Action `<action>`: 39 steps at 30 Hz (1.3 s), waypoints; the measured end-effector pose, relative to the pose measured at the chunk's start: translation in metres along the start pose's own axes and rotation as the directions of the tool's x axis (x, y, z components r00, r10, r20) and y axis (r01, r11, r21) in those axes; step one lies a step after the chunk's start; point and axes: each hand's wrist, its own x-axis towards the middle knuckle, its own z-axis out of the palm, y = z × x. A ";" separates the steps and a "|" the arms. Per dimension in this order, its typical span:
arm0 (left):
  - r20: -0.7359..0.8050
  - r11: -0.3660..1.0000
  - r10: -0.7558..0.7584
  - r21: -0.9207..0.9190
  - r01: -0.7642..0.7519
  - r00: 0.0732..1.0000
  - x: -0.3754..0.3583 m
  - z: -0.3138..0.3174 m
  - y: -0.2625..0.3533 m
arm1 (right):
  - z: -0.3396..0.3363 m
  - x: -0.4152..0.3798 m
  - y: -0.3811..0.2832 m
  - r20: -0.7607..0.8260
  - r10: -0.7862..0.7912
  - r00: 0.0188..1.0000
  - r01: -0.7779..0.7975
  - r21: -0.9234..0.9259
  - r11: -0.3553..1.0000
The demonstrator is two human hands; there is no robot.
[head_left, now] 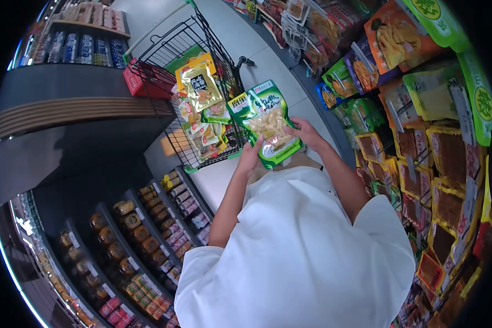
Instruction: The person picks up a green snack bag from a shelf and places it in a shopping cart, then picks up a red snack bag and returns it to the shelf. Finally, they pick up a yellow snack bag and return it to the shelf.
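Note:
A green and white food packet (269, 124) with a clear window showing pale pieces is held up in front of my body. My left hand (249, 156) grips its lower left edge, thumb on the front. On the right side my right hand (306, 134) pinches the edge, thumb also on the front. Just beyond and to the left stands a black wire shopping cart (164, 54) with green trim. Inside it lie several packets, with a gold and yellow packet (202, 89) on top. The held packet overlaps the cart's near right side in view.
Hanging snack packets (396, 35) fill a rack along the right. At the lower left, shelves hold jars (131, 220) and small cans. A dark counter (65, 123) stands left of the cart. A red box (142, 79) is at the cart's left side. Pale floor tiles (273, 68) show beyond.

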 end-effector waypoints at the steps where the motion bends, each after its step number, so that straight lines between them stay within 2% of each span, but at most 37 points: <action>1: -0.018 1.000 -0.026 -0.013 0.026 1.000 -0.001 0.000 0.000 | -0.002 0.003 0.001 0.015 0.010 1.000 -0.010 0.007 1.000; 4: -0.080 0.995 -0.084 -0.051 0.081 0.993 -0.004 -0.012 -0.008 | -0.002 0.016 0.018 0.089 0.056 0.994 -0.061 0.056 0.997; 7: -0.183 0.992 -0.046 0.109 0.067 0.982 0.007 -0.048 -0.035 | 0.007 0.031 0.034 0.130 0.112 0.985 -0.119 0.047 0.992; 8: -0.263 0.992 -0.050 0.097 0.078 0.964 0.006 -0.053 -0.039 | 0.012 0.035 0.038 0.133 0.132 0.982 -0.135 0.014 0.991; 12: -0.330 1.000 0.010 0.025 -0.002 0.944 0.006 -0.080 -0.053 | 0.025 0.052 0.071 0.208 0.105 0.972 -0.104 -0.015 0.994; 15: -0.434 0.982 0.034 0.180 0.049 0.900 0.018 -0.119 -0.080 | 0.034 0.068 0.084 0.232 0.136 0.963 -0.118 -0.091 0.989; 16: -0.461 0.972 0.105 0.233 0.006 0.881 0.019 -0.120 -0.082 | 0.036 0.076 0.091 0.226 0.155 0.962 -0.128 -0.127 0.984; 19: -0.361 0.882 0.233 0.469 -0.040 0.903 0.028 -0.144 -0.081 | 0.042 0.105 0.115 0.212 0.167 0.963 -0.123 -0.208 0.970; 23: -0.484 0.940 0.082 0.329 0.094 0.871 0.040 -0.166 -0.077 | 0.054 0.139 0.138 0.137 0.196 0.971 -0.143 -0.323 0.935; 24: -0.509 0.939 0.078 0.327 0.108 0.857 0.039 -0.169 -0.072 | 0.060 0.145 0.138 0.107 0.209 0.972 -0.162 -0.338 0.927; 27: -0.518 0.946 0.101 0.315 0.080 0.849 0.051 -0.199 -0.091 | 0.072 0.157 0.132 0.026 0.336 0.942 -0.260 -0.576 0.775; 30: -0.517 0.940 0.140 0.337 0.050 0.845 0.048 -0.209 -0.089 | 0.076 0.163 0.153 0.001 0.258 0.966 -0.189 -0.680 0.708; 32: -0.494 0.938 0.123 0.342 0.062 0.861 0.053 -0.220 -0.094 | 0.079 0.164 0.160 -0.009 0.336 0.942 -0.267 -0.627 0.732; 35: -0.481 0.944 0.185 0.330 -0.018 0.857 0.062 -0.229 -0.100 | 0.080 0.169 0.169 -0.030 0.453 0.891 -0.390 -0.561 0.730; 36: -0.459 0.933 0.149 0.359 0.029 0.876 0.060 -0.232 -0.091 | 0.081 0.169 0.170 -0.038 0.492 0.870 -0.432 -0.540 0.722; 39: -0.424 0.951 0.089 0.304 0.049 0.901 0.061 -0.243 -0.085 | 0.096 0.169 0.153 -0.123 0.516 0.848 -0.478 -0.598 0.644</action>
